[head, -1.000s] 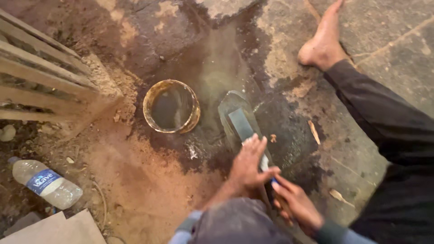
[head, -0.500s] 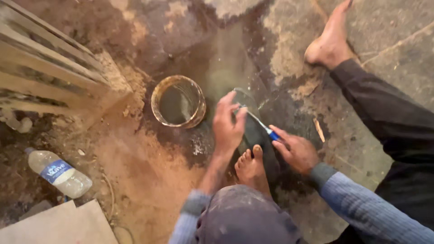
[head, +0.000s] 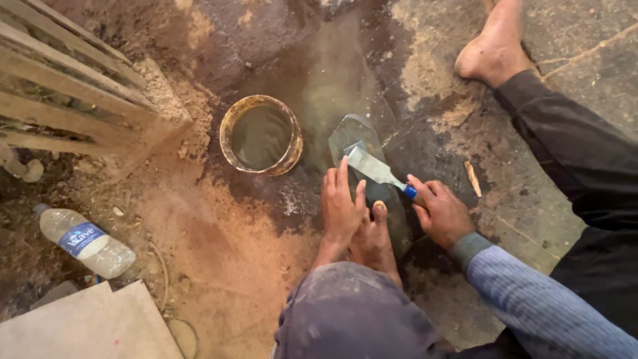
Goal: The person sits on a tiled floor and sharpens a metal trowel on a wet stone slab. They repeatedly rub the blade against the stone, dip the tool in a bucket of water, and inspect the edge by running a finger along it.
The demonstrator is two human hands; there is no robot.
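Fingers [head: 342, 183] on one chisel [head: 373, 169], one stone [head: 355, 129], one bowl [head: 260, 135]

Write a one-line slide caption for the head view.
Right hand grips a blue-handled flat steel chisel on a wet grey sharpening stone; left hand presses the blade.

You are in a rough, ground-level workshop: you squat barefoot on a wet, stained stone floor [head: 571, 40] strewn with sawdust, a slatted wooden frame [head: 60, 86] at ten o'clock, a water-filled tin [head: 260, 135] at twelve, a sharpening stone [head: 372, 186] under a chisel [head: 379, 171] beside it
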